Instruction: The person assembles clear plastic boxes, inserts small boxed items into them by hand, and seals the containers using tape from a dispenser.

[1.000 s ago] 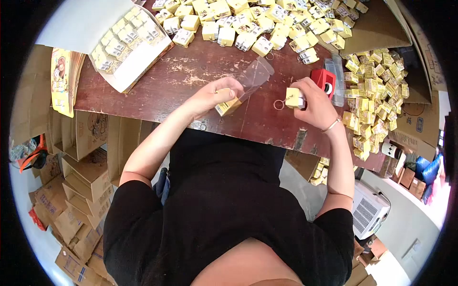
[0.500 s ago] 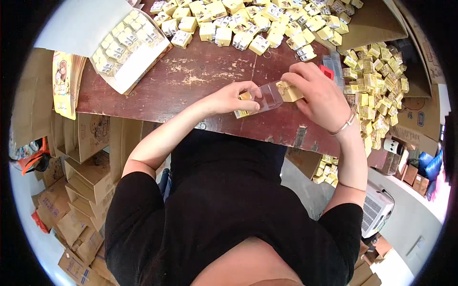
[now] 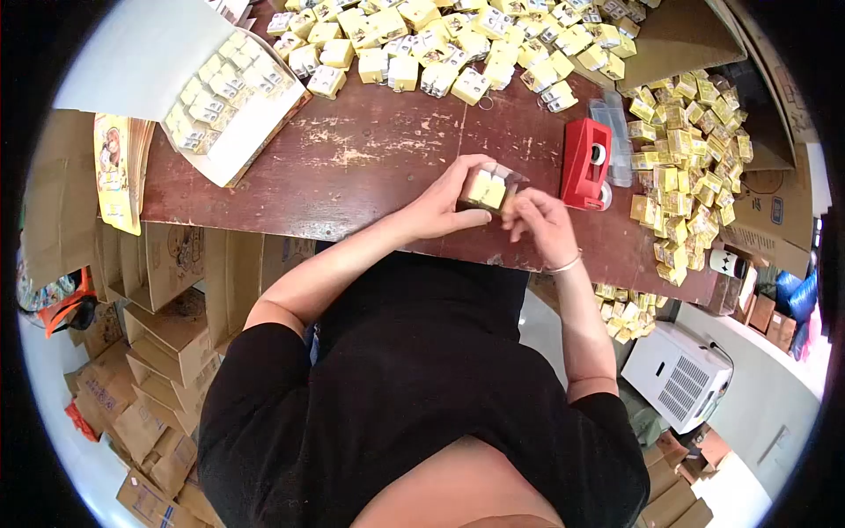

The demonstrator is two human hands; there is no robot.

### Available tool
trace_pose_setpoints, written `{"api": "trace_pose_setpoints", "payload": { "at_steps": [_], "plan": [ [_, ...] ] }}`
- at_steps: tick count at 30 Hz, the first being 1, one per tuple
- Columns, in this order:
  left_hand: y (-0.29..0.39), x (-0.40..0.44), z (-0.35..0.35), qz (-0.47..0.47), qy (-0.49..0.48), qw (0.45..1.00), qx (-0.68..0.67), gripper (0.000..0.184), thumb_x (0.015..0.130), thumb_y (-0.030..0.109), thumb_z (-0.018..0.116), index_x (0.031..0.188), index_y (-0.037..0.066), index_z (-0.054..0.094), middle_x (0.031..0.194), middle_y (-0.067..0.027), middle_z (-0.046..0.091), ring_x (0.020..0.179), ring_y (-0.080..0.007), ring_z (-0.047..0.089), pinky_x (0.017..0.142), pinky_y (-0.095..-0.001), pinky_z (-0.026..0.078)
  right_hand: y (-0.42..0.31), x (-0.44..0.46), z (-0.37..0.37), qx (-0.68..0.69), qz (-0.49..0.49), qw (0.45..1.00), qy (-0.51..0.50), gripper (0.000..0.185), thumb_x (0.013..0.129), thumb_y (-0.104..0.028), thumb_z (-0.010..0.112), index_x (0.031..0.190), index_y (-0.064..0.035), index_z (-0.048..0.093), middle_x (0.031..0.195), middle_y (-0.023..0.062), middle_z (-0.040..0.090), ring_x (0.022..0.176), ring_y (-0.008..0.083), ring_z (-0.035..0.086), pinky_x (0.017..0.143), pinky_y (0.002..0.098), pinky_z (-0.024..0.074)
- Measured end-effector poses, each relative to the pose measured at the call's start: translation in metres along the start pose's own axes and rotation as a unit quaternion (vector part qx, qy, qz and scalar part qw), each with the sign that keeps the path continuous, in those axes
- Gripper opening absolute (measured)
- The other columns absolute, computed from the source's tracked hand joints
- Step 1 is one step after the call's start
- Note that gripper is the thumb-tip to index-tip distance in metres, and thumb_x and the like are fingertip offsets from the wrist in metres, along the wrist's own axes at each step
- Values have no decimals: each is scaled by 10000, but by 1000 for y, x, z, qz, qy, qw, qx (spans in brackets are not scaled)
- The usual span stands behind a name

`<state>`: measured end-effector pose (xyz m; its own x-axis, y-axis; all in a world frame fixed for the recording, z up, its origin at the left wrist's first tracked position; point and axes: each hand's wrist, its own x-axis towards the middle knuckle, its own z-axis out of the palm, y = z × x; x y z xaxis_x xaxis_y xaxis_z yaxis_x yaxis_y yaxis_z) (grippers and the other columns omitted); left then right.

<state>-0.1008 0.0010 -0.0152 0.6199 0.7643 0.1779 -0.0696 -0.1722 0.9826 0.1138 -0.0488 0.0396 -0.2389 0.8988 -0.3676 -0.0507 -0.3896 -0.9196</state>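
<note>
A small clear plastic box (image 3: pixel 510 179) is in my left hand (image 3: pixel 444 201), its fingers and thumb closed around the sides. Inside the box sits a yellow-and-white block-shaped trinket (image 3: pixel 487 188). My right hand (image 3: pixel 541 222) is at the right side of the box, fingers curled and pinching at its edge; the fingertips are slightly blurred. Both hands are above the front part of the dark red table (image 3: pixel 387 163).
Yellow-and-white trinkets (image 3: pixel 431 48) are heaped along the back. A red tape dispenser (image 3: pixel 585 163) stands right, beside clear plastic pieces (image 3: pixel 613 132) and a pile of boxed trinkets (image 3: pixel 691 167). A filled white carton (image 3: pixel 238 132) and yellow printed packs (image 3: pixel 119 172) lie left.
The trinket has gone from my right hand into the clear box. The box is turned with the trinket's face upward. My right hand has dropped lower and inward, uncovering the tape dispenser.
</note>
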Motion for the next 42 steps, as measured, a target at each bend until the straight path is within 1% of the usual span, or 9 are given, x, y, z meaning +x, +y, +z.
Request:
{"api": "trace_pose_setpoints", "payload": {
  "at_steps": [4, 7, 16, 22, 24, 28, 32, 38, 42],
  "plan": [
    [-19, -6, 26, -66, 63, 986, -138, 630, 974, 456, 441, 1420, 44, 273, 1317, -116, 465, 1200, -202, 460, 1058, -356, 330, 43, 13, 10, 131, -23, 991, -20, 341, 979, -228, 549, 727, -2, 589, 683, 59, 589, 615, 118, 570, 572, 269, 511],
    [-8, -9, 31, -55, 65, 987, -135, 415, 1002, 263, 371, 1342, 28, 407, 1272, -94, 504, 1127, -154, 484, 997, -313, 364, 36, 22, 8, 48, 45, 996, 55, 343, 924, -243, 641, 648, -41, 614, 584, -3, 549, 519, 88, 498, 530, 222, 425],
    [21, -7, 28, -160, 83, 944, -276, 313, 976, 139, 471, 1259, 19, 526, 1232, -90, 513, 1164, -172, 488, 988, -332, 395, 27, 27, 13, -51, -25, 996, 62, 266, 916, -225, 653, 758, -19, 708, 612, -44, 574, 539, 22, 469, 476, 202, 349],
    [33, -5, 30, 129, 90, 977, 143, 608, 743, 130, 761, 1291, 46, 509, 1191, -150, 577, 1137, -293, 566, 976, -351, 437, 27, 22, 5, 2, -24, 999, 23, 256, 956, -226, 582, 838, -14, 666, 682, -25, 594, 602, 49, 525, 572, 210, 432],
    [31, -3, 19, 136, 84, 972, 173, 469, 759, 89, 753, 1191, 30, 582, 1141, -129, 597, 1053, -302, 605, 896, -375, 486, 33, 16, 1, 78, -30, 996, -24, 225, 964, -217, 557, 917, -14, 641, 735, -8, 605, 645, 64, 547, 611, 211, 454],
    [43, 7, 23, -52, 209, 975, -54, 281, 833, 37, 685, 1111, -1, 678, 1156, -87, 607, 1036, -135, 598, 804, -260, 526, 18, -6, 31, -124, -156, 976, 85, 854, 728, -96, 774, 1426, -45, 283, 1417, 146, 392, 1299, 227, 418, 1049, 366, 384],
    [56, 11, 39, 5, 161, 987, 25, 350, 813, 39, 669, 1163, 29, 669, 1279, -148, 563, 1155, -235, 567, 930, -334, 483, 20, -2, 56, -216, -188, 928, 239, 854, 654, -181, 842, 1367, -38, 396, 1200, 148, 602, 1094, 230, 611, 920, 342, 495],
    [69, 21, 36, 59, 88, 988, 117, 284, 830, 14, 657, 1111, 19, 696, 1234, -171, 625, 1147, -244, 587, 942, -346, 486, 20, -13, 52, -237, -215, 907, 274, 838, 638, -172, 823, 1350, -15, 409, 1226, 176, 584, 1131, 280, 596, 946, 363, 485],
    [81, 30, 43, -31, 117, 988, -100, 226, 843, 3, 659, 1064, -9, 703, 1170, -175, 659, 1103, -235, 618, 939, -349, 487, 13, -19, 48, -260, -254, 883, 298, 861, 636, -170, 817, 1363, 10, 393, 1249, 194, 568, 1148, 311, 587, 955, 377, 481]
  ]
}}
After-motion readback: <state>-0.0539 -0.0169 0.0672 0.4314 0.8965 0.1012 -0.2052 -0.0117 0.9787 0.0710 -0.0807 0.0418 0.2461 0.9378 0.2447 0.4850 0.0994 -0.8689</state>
